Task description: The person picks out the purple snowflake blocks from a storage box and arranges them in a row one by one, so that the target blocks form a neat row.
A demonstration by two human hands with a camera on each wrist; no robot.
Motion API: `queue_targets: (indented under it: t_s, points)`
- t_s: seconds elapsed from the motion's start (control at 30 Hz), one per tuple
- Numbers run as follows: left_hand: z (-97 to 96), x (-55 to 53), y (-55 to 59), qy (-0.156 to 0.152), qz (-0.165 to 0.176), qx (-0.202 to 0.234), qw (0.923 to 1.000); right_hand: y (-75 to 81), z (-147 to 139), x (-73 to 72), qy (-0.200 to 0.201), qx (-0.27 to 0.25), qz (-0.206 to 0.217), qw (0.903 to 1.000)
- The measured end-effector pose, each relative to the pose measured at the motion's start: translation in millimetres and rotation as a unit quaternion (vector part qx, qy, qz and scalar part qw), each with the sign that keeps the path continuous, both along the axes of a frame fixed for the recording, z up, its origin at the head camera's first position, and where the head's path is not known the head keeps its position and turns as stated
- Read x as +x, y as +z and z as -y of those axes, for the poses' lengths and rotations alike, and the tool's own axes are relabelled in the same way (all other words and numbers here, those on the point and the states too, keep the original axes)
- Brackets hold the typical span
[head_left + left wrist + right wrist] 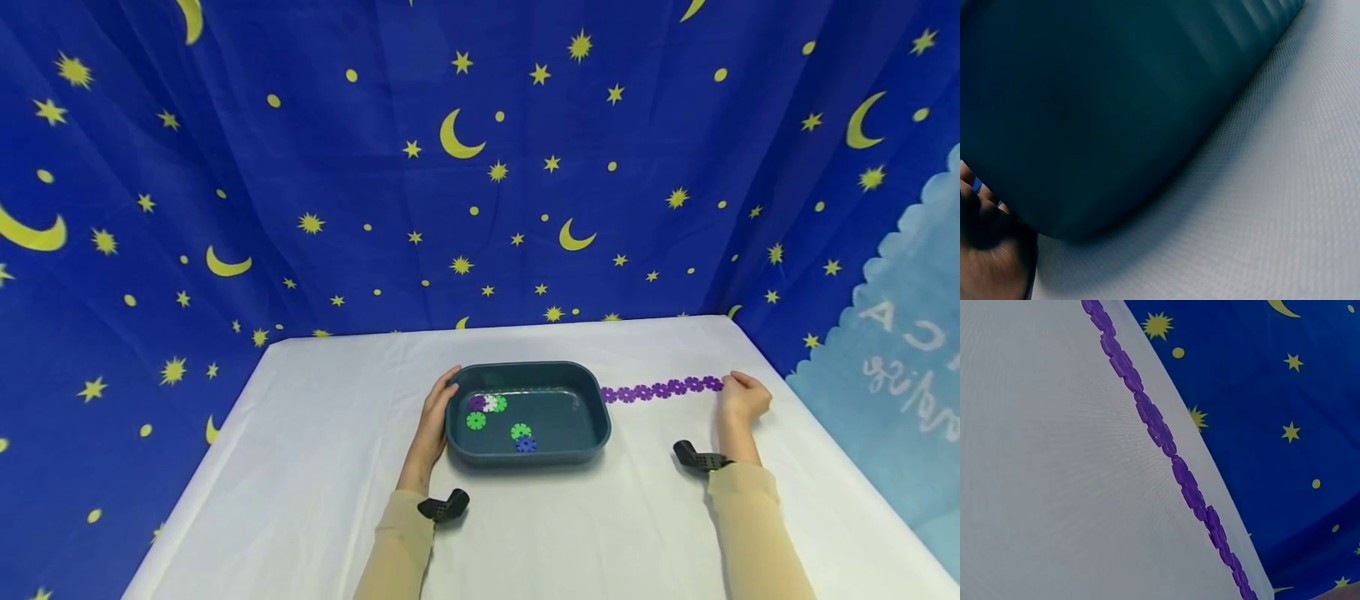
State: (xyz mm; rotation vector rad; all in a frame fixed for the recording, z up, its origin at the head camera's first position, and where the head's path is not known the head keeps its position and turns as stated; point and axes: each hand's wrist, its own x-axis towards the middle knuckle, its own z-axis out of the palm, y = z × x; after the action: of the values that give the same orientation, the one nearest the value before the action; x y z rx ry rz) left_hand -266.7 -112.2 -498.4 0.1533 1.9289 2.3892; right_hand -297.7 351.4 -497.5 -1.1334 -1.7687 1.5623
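Observation:
At the left end of a dark teal plastic bin (525, 457), my left hand (431, 425) holds the wall, its fingers near the back corner and rim. The left wrist view shows the bin's outer wall (1104, 125) large, with part of the left hand (991, 269) at the lower left. My right hand (742, 402) pinches the right end of a chain of purple snowflake discs (661, 390). The interlocked discs stretch leftward to the bin's right rim. In the right wrist view the purple chain (1154, 422) runs diagonally, seen nearly edge-on.
Inside the bin lie several loose snowflake discs: green (476, 421), white (490, 403), purple (477, 402) and blue (526, 443). A white cloth covers the table (570, 533). Blue star-and-moon curtains (480, 208) stand behind it, and a light blue cloth (907, 333) hangs at the right.

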Motion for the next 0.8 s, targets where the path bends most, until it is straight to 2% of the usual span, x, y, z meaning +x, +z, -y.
queue_targets:
  t_s: [0.23,0.37,0.53,0.63,0.8]
  points:
    - [0.7,1.5,0.9,-0.003,-0.003,0.000,1.0000,8.4,7,2.9,0.011,-0.001,-0.014,0.9998]
    - [0.7,1.1,1.1,-0.008,-0.003,0.003,1.0000,19.2,18,2.5,0.028,-0.003,-0.055,0.9981]
    - [1.2,0.0,1.3,-0.010,-0.002,0.005,0.9999,36.0,46,0.0,0.083,-0.018,-0.123,0.9888]
    - [1.8,-0.5,0.2,-0.009,-0.001,0.009,0.9999,45.2,67,0.3,0.127,-0.020,-0.146,0.9810]
    - [2.1,-7.6,-15.3,-0.005,-0.006,0.016,0.9998,54.0,95,4.4,0.185,-0.036,-0.163,0.9684]
